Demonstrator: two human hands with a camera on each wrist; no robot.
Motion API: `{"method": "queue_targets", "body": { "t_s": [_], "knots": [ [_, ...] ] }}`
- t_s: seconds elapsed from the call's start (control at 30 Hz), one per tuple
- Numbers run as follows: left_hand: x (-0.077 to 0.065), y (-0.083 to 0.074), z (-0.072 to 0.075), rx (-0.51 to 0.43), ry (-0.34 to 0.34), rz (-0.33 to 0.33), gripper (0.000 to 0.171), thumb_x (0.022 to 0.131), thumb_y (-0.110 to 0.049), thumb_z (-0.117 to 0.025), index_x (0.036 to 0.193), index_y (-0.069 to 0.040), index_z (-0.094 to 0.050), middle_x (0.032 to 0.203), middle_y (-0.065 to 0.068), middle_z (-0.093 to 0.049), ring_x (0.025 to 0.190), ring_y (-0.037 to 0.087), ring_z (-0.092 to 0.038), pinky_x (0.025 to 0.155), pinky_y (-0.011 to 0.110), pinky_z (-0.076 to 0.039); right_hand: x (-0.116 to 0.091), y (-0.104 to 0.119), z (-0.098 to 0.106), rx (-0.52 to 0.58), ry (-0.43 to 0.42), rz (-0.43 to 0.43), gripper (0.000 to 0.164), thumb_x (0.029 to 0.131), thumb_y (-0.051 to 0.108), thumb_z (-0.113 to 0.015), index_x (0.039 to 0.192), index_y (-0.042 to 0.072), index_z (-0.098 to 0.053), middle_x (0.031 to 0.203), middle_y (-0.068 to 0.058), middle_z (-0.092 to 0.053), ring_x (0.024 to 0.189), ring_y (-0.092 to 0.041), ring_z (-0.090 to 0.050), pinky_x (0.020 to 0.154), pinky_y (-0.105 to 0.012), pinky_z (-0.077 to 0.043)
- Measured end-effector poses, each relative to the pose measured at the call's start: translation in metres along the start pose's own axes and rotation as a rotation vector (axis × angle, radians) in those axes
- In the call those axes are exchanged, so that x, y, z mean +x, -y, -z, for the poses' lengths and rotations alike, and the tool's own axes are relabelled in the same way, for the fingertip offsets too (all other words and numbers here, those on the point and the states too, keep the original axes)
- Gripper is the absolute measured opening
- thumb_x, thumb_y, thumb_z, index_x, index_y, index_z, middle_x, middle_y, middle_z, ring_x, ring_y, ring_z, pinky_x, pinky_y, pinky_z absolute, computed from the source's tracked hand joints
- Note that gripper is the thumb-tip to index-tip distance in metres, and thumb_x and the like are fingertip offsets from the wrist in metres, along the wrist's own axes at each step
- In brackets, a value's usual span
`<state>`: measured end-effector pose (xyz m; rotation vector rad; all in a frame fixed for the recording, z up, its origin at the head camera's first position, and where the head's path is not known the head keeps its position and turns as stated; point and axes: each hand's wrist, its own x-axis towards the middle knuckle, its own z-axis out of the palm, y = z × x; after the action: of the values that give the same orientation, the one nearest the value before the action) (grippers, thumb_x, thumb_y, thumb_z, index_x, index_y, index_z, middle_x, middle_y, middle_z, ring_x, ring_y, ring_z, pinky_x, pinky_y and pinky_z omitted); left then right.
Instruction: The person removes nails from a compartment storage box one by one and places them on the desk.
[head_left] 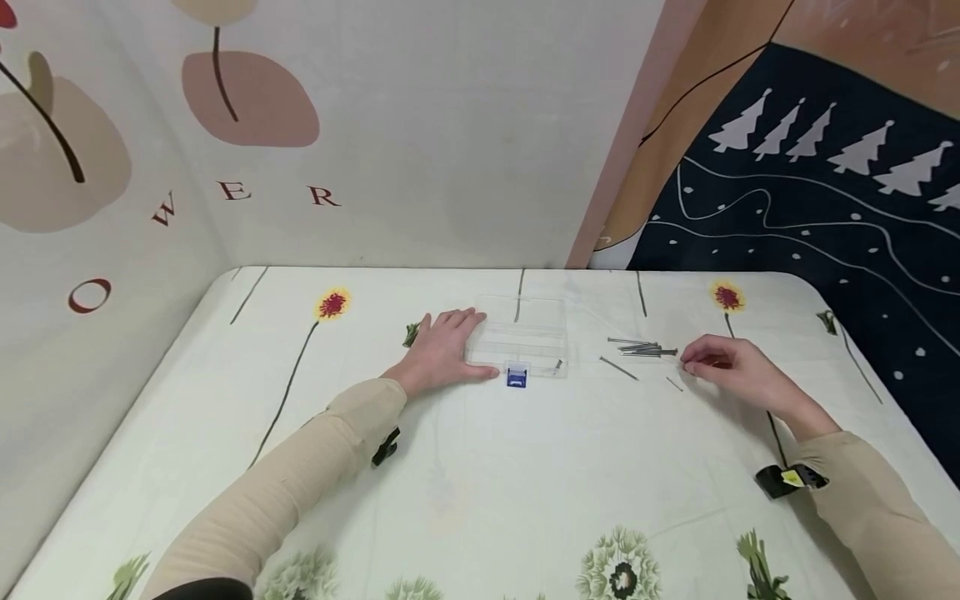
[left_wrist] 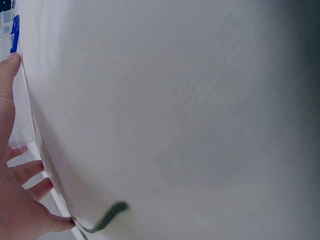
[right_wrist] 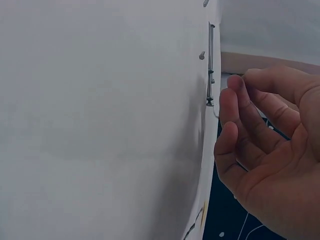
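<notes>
A clear plastic compartment box (head_left: pixel 517 357) with a blue latch (head_left: pixel 517 377) lies near the table's back, its transparent lid (head_left: pixel 536 310) laid back behind it. One small metal piece (head_left: pixel 558 365) is in its right-hand part. My left hand (head_left: pixel 442 350) rests at the box's left end, fingers spread and thumb along the front edge near the latch. To the right lie several long nails (head_left: pixel 641 348) in a bunch. My right hand (head_left: pixel 731 368) is beside their heads, thumb and index fingertips together; I cannot tell whether something tiny is between them.
A single long nail (head_left: pixel 618 368) lies just in front of the bunch, and a thin short nail (head_left: pixel 674 383) is close to the right hand. The flowered tablecloth (head_left: pixel 480 483) covers the table. A pale printed curtain (head_left: pixel 450 150) hangs behind, with a dark tree-patterned cloth (head_left: pixel 810 208) at the right.
</notes>
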<state>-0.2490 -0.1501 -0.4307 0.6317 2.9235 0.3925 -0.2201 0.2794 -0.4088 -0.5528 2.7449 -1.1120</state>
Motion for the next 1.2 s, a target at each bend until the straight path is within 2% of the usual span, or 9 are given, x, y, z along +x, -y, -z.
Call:
{"method": "queue_targets", "body": {
  "t_s": [0.33,0.6,0.87,1.07,1.2],
  "knots": [
    [0.001,-0.001,-0.002,0.002,0.0,-0.002,0.096,0.079,-0.065,-0.065,0.151,-0.01,-0.033,0.154,0.014,-0.031,0.138,0.036,-0.028,0.109,0.064,-0.014,0.007,0.01,-0.011,0.055,0.015,0.019,0.012,0.093,0.006,-0.063,0.102,-0.001,-0.068,0.097,-0.009,-0.066,0.085,-0.008,-0.059,0.075,-0.015,-0.046],
    [0.002,-0.003,-0.004,0.003,0.002,-0.011,0.096,0.079,-0.066,-0.065,0.151,-0.011,-0.033,0.154,0.014,-0.031,0.138,0.036,-0.029,0.109,0.064,-0.014,0.019,0.019,-0.027,0.114,0.076,0.029,0.012,0.094,0.008,-0.063,0.102,0.001,-0.067,0.097,-0.007,-0.066,0.085,-0.013,-0.059,0.076,-0.017,-0.048],
    [0.002,-0.003,-0.005,0.007,0.004,-0.005,0.097,0.078,-0.067,-0.065,0.15,-0.01,-0.034,0.153,0.013,-0.031,0.138,0.035,-0.029,0.109,0.064,-0.015,0.031,0.038,-0.04,0.138,0.132,0.063,0.011,0.094,0.009,-0.064,0.102,0.003,-0.069,0.096,-0.005,-0.066,0.085,-0.016,-0.059,0.078,-0.021,-0.048],
    [0.001,-0.005,-0.004,0.008,0.004,-0.001,0.096,0.078,-0.066,-0.065,0.149,-0.008,-0.035,0.153,0.014,-0.032,0.138,0.035,-0.029,0.109,0.064,-0.015,0.045,0.054,-0.051,0.099,0.168,0.09,0.016,0.093,0.006,-0.062,0.108,0.003,-0.07,0.105,-0.005,-0.067,0.093,-0.018,-0.059,0.082,-0.027,-0.049],
    [0.001,-0.005,-0.003,0.005,-0.003,0.004,0.096,0.078,-0.066,-0.066,0.149,-0.008,-0.035,0.153,0.014,-0.033,0.138,0.035,-0.03,0.109,0.064,-0.015,0.054,0.063,-0.06,0.1,0.169,0.121,0.019,0.093,0.005,-0.063,0.11,0.003,-0.07,0.11,-0.008,-0.067,0.098,-0.022,-0.058,0.085,-0.036,-0.049]
  ]
}}
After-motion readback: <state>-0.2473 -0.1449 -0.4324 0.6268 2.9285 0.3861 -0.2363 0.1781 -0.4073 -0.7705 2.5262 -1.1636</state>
